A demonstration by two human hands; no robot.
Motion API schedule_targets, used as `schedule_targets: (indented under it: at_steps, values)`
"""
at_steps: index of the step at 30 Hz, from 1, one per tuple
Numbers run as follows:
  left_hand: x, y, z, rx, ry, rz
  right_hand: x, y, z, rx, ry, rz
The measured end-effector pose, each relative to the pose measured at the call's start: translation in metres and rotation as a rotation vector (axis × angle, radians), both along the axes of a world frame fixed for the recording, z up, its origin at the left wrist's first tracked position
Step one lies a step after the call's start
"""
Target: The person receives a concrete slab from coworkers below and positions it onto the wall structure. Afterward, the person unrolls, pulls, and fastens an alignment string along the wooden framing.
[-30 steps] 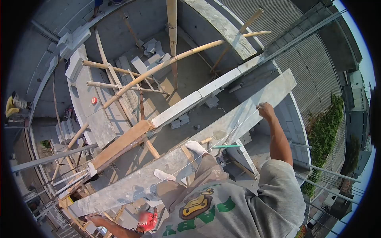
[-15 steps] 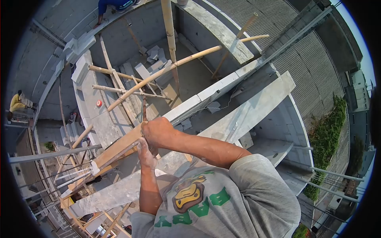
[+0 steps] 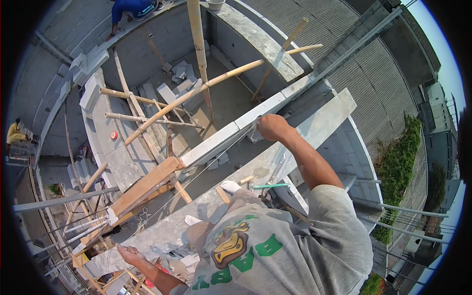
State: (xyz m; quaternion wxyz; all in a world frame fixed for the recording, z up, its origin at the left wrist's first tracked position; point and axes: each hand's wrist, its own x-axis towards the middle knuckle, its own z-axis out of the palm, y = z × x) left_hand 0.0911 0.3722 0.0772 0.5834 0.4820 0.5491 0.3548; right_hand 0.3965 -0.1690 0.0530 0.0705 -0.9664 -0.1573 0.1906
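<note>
My right hand [image 3: 273, 127] is closed at the inner wall, its fingers pinched on a thin string [image 3: 196, 175]. That string runs straight down to the left, over the plank walkway, toward my left hand [image 3: 130, 255]. My left hand is low at the left edge of my body, its fingertips at the string's lower end; the grip itself is small in view. Between the two hands a brown wooden board [image 3: 143, 190] butts against the end of the white block wall [image 3: 246, 121]. A loose tangle of string [image 3: 143, 219] hangs near the board's lower side.
A trowel [image 3: 261, 172] and a teal-handled tool [image 3: 271, 186] lie by my foot on the grey plank [image 3: 314, 132]. Bamboo poles [image 3: 196, 91] cross over the room below, where blocks are piled. A person in blue [image 3: 132, 11] crouches on the far wall; another in yellow [image 3: 18, 132] is at left.
My hands, together at the board's upper end before, have moved apart: the right up and right along the wall, the left down and left. The string now stretches between them.
</note>
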Motion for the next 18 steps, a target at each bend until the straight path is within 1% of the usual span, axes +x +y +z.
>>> schedule_targets:
  at_steps: [1,3,4,5,7,8,9,11,12,14,15,16,18]
  values:
    - [-0.007,-0.005,0.008,0.046,0.100,0.098,0.008,-0.008,0.011,0.016,-0.040,-0.092]
    - [-0.042,0.016,-0.018,0.091,0.127,0.176,0.020,-0.007,0.037,0.154,-0.152,-0.216]
    - [-0.060,0.025,-0.032,0.118,0.140,0.214,0.023,0.004,0.054,0.217,-0.148,-0.257]
    - [-0.074,0.029,-0.045,0.109,0.146,0.194,0.025,0.019,0.072,0.281,-0.146,-0.301]
    - [-0.091,0.032,-0.062,0.084,0.161,0.142,0.028,0.058,0.091,0.505,-0.208,-0.298]
    - [-0.067,0.003,-0.044,0.068,0.226,0.229,0.028,0.083,0.090,0.626,-0.262,-0.246]
    - [-0.066,0.006,-0.049,0.085,0.267,0.212,0.026,0.111,0.088,0.747,-0.316,-0.191]
    - [-0.076,0.014,-0.062,0.122,0.359,0.200,0.014,0.168,0.089,0.755,-0.256,-0.045]
    - [-0.067,-0.001,-0.044,0.100,0.406,0.154,0.002,0.191,0.087,0.754,-0.221,0.027]
    - [-0.081,0.016,-0.063,0.119,0.335,0.036,-0.015,0.241,0.080,0.776,-0.143,0.194]
    - [-0.083,0.021,-0.075,0.154,0.388,0.064,-0.025,0.262,0.069,0.784,-0.088,0.273]
    - [-0.076,0.011,-0.066,0.096,0.401,0.037,-0.034,0.282,0.060,0.783,-0.025,0.355]
    - [-0.086,0.002,-0.077,0.252,0.378,-0.080,-0.051,0.316,0.047,0.733,0.064,0.422]
